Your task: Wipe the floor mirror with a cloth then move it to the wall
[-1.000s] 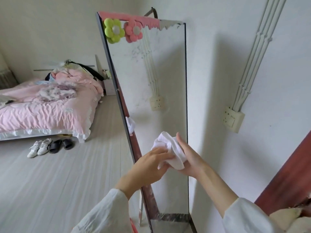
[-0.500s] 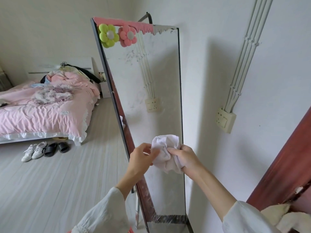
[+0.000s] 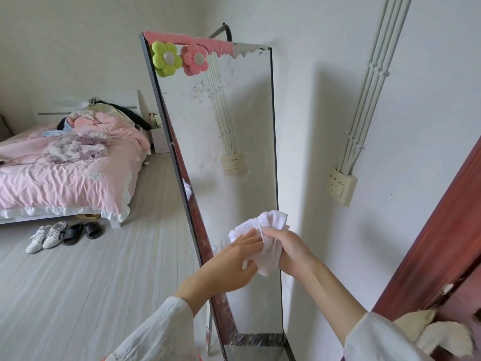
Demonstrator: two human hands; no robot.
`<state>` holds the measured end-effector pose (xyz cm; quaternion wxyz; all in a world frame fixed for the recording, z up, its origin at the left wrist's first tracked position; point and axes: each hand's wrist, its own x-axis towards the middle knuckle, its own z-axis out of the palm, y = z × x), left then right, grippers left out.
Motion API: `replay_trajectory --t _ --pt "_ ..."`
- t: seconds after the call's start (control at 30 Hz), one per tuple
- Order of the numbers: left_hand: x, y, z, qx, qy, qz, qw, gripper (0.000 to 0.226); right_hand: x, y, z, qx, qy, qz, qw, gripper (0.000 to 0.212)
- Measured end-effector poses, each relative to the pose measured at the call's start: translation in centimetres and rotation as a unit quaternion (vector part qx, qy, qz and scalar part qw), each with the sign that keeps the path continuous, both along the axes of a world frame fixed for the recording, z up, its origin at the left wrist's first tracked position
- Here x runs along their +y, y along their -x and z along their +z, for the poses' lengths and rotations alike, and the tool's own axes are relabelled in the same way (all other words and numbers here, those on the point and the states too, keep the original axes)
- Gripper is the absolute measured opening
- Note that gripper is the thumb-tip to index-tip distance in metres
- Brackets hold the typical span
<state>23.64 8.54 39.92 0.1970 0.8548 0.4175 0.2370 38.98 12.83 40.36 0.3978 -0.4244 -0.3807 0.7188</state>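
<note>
before the floor mirror (image 3: 234,152), white cloth (image 3: 270,238) in left hand's (image 3: 234,267) and right hand's (image 3: 291,248) grip

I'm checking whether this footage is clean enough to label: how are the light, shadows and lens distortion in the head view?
Head view: soft, even daylight with no hard glare; the floor mirror throws a faint shadow on the wall to its right; its glass looks hazy and smudged, reflecting the socket; wide-angle bending bows the mirror frame and the cable conduits; the cloth and both hands are sharp.
</note>
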Motion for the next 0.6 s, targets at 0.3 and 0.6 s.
replay_trajectory --t 0.3,0.6 --pt "1.9 1.5 2.5 -0.164 0.084 0.229 0.956 0.049 -0.7 -0.8 1.6 0.024 -0.066 -0.017 0.997 0.020" --pt "3.1 2.2 4.7 -0.388 0.254 0.270 0.844 0.014 -1.3 -0.1 2.2 -0.297 -0.414 -0.026 0.860 0.017"
